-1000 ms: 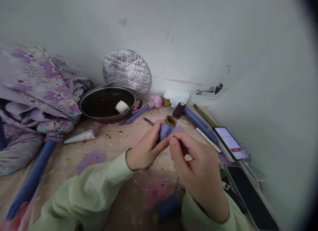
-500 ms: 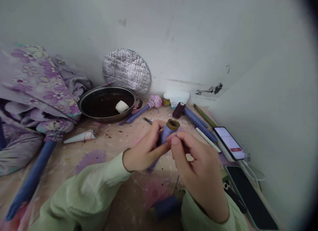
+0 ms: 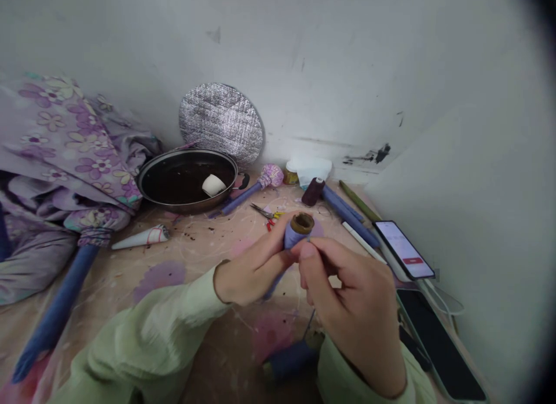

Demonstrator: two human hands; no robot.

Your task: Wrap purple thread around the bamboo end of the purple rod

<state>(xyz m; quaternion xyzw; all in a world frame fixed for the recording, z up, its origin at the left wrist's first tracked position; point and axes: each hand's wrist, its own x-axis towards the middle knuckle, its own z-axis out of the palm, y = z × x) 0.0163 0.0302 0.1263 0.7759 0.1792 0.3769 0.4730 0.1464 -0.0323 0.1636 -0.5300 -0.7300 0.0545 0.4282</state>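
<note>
My left hand (image 3: 256, 271) is closed round a blue-wrapped tube (image 3: 293, 236). The tube stands tilted, with its brown, hollow upper end facing up, and its lower part shows below my fingers. Close against the tube's front, my right hand (image 3: 347, 300) pinches thumb to forefinger on what looks like a thread. A dark blue spool of thread (image 3: 291, 360) lies below my right hand, and a strand rises from it toward that hand. Exactly what sits between the right fingertips is hidden.
Beyond my hands lie scissors (image 3: 263, 212), a dark maroon thread spool (image 3: 313, 192) and blue rolls (image 3: 347, 213). A black pan (image 3: 182, 208) holding a white cup stands back left. Two phones (image 3: 406, 250) lie right. Floral cloth (image 3: 73, 138) fills the left.
The tube has tipped slightly and moved a little lower and right. My right hand has shifted slightly right and down, still pinching beside the tube. More of the scissors shows.
</note>
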